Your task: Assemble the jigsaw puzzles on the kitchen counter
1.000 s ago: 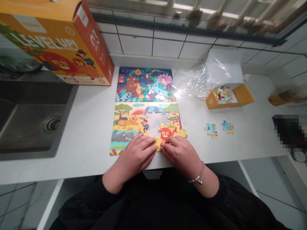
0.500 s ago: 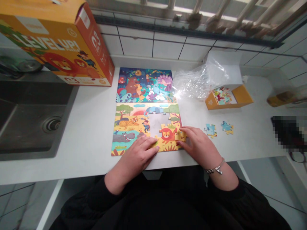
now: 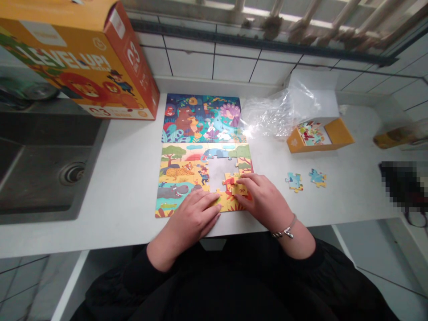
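Note:
My right hand (image 3: 262, 198) pinches a yellow puzzle piece (image 3: 240, 190) over the lion part of the savanna puzzle (image 3: 174, 156). My left hand (image 3: 194, 211) lies with fingers stretched out on the lower edge of that puzzle, holding nothing. A gap in the puzzle's middle bares the white counter, and the lion is partly covered by the held piece. Two loose blue-and-yellow pieces, a left one (image 3: 294, 182) and a right one (image 3: 317, 178), lie to the right of my right hand. Above the savanna scene, a dark forest puzzle (image 3: 200, 118) touches its top edge.
A large orange puzzle box (image 3: 83, 67) stands at the back left, beside the metal sink (image 3: 43, 178). Crumpled clear plastic (image 3: 270, 113) lies next to a small open yellow box (image 3: 321, 138) holding printed pieces. The white counter (image 3: 127, 178) ends just before my body.
My right hand has moved left with the yellow piece, from the puzzle's right edge to over the lion. My left hand has stayed nearly in place.

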Action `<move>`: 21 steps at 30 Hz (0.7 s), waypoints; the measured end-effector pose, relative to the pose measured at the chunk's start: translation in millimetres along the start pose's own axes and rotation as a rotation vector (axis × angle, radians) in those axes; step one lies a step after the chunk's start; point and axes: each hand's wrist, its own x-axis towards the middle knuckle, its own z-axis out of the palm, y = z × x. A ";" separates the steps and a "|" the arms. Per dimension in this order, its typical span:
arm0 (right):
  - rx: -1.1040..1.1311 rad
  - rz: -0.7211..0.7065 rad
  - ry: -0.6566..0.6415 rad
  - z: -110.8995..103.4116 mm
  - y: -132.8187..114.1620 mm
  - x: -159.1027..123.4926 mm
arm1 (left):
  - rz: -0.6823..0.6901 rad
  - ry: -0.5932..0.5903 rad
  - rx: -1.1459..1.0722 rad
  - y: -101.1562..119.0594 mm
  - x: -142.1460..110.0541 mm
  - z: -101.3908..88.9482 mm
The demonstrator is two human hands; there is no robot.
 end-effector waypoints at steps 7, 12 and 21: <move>0.033 0.022 0.018 5.4 -5.6 12.1 | 0.006 0.000 -0.020 -1.6 0.4 -1.1; 0.020 0.195 0.065 -1.1 -1.4 11.0 | 0.001 -0.008 -0.037 -3.7 -1.7 1.3; -0.101 0.345 -0.073 -17.3 3.5 -4.6 | 0.009 -0.007 -0.046 -4.7 -1.7 1.6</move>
